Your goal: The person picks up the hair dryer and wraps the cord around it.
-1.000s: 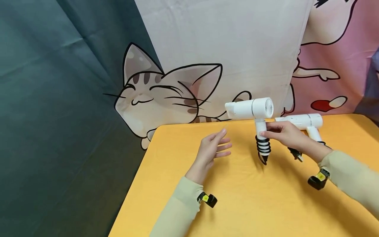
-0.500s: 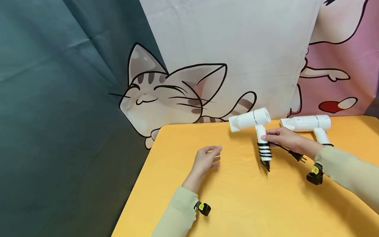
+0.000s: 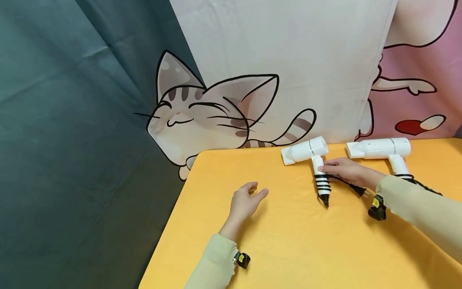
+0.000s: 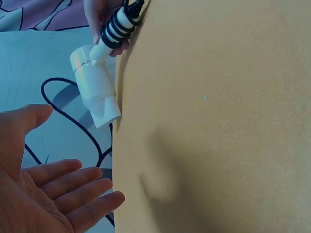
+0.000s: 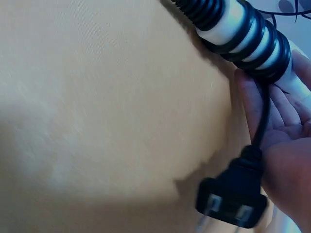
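Observation:
A white hair dryer [image 3: 303,151] is at the back of the yellow table, its nozzle pointing left and its handle toward the front. My right hand [image 3: 344,168] grips the upper handle from the right side. Black cord [image 5: 250,48] winds around the handle in several turns, and its two-pin plug [image 5: 233,194] dangles free beside my palm. To the left, my left hand [image 3: 245,202] is held over the table with nothing in it, its fingers spread and relaxed in the left wrist view.
A second white hair dryer [image 3: 382,148] with a wrapped cord lies to the right, partly behind my right sleeve [image 3: 415,208]. The yellow table [image 3: 288,249] ends at a printed cat curtain [image 3: 216,116] behind and a dark drape [image 3: 90,180] on the left.
My right hand has lowered the hair dryer to the table's back, its nozzle dipping. My left hand has drawn back toward the front left.

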The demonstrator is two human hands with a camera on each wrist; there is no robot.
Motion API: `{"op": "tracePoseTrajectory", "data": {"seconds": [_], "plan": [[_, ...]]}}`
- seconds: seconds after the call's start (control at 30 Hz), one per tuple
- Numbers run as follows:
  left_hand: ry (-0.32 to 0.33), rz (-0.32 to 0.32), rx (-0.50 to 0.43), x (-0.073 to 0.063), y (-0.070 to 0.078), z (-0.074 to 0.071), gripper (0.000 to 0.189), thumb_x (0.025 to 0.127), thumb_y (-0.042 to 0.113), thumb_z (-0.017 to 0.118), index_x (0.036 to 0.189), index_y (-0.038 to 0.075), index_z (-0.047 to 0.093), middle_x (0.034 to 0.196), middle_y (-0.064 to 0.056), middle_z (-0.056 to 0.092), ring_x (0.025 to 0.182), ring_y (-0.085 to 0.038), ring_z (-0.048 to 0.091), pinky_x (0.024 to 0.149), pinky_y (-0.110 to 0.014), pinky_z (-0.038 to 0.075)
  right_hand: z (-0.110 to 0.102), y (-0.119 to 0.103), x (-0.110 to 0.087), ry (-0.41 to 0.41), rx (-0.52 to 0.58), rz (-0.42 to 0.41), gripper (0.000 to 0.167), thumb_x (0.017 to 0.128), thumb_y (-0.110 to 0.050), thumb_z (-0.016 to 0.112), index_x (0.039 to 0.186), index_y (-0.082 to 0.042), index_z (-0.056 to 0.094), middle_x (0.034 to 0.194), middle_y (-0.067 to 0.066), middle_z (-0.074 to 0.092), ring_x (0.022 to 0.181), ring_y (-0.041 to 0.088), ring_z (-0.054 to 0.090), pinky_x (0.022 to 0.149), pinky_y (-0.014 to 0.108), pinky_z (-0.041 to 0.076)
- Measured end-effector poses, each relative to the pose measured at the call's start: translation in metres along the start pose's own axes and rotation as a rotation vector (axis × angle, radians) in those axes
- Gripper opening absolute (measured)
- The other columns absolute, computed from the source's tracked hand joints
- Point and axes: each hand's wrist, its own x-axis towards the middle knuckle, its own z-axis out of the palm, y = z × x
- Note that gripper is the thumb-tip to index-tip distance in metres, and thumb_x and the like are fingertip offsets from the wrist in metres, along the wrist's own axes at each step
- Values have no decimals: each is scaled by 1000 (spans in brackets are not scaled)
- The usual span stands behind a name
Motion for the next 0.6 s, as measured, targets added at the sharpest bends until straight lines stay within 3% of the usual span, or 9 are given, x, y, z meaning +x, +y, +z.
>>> {"op": "tracePoseTrajectory", "data": {"seconds": [0.1, 0.37, 0.47, 0.6], "plan": [[-4, 5, 28, 0, -1, 1, 60, 100, 46, 74, 142, 3, 67, 138, -17, 71, 129, -35, 67, 107, -49, 56, -3, 1, 3, -14, -14, 8, 34, 112, -24, 58, 121, 9, 63, 108, 7, 63, 100, 11, 62, 92, 29, 58], [-18, 22, 99, 2, -1, 7, 63, 100, 47, 73, 144, 2, 66, 138, -16, 71, 129, -33, 67, 107, -50, 55, -16, -7, 4, 6, -328, -27, 33, 111, -26, 61, 91, 0, 59, 85, 5, 55, 79, 16, 52, 71, 28, 45], [-15, 24, 131, 2, -1, 9, 63, 100, 48, 73, 144, 3, 66, 138, -16, 71, 130, -34, 66, 108, -51, 54, -18, -9, 4, 15, -386, -45, 36, 109, -28, 63, 88, 0, 57, 81, 3, 52, 75, 16, 50, 67, 28, 42], [-10, 31, 188, 3, -1, 12, 63, 101, 49, 72, 144, 4, 66, 140, -14, 70, 131, -37, 64, 108, -53, 52, -20, -10, 5, 28, -399, -25, 34, 109, -30, 65, 101, 3, 67, 82, 2, 56, 70, 13, 50, 64, 26, 44]]}}
